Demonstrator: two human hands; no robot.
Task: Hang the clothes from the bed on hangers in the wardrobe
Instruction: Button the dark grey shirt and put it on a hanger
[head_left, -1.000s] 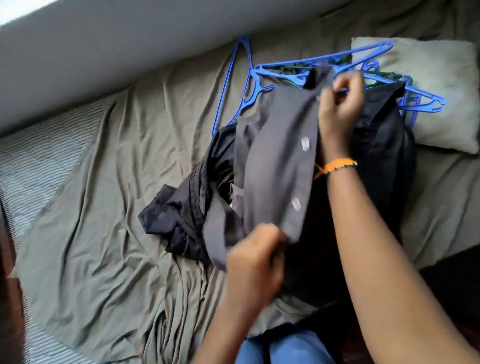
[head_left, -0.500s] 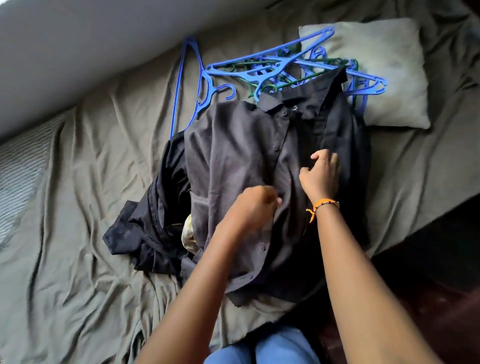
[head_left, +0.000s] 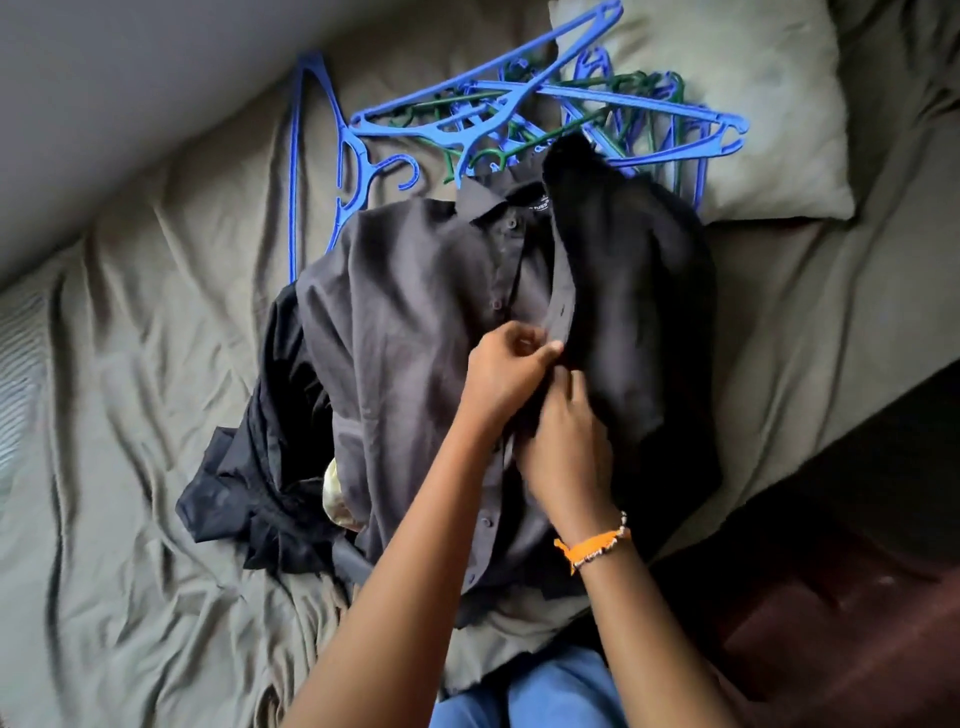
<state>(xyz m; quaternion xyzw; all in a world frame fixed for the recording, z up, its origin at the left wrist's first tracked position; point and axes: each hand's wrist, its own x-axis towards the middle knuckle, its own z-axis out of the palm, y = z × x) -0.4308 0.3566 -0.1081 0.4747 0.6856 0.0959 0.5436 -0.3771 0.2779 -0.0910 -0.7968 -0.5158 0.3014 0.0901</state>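
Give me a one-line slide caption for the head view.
Both hands work the dark shirt's button placket on the bed, hangers piled behind.

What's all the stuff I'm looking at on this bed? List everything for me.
grey shirt: one, dark grey, buttoned front, spread face up mid-bed on top of the pile.
black garments: count unclear, black, bunched under and left of the shirt; more black cloth lies along its right side.
pale cloth: one bit, cream, peeking from under the shirt.
hangers: a tangled heap, mostly blue with some green, beyond the collar, partly on the pillow.
pillow: one, olive, top right.
bedsheet: one, olive, wrinkled.
wristband: orange, on the right wrist.
left hand: pinches the shirt's front placket.
right hand: grips the same placket just below.
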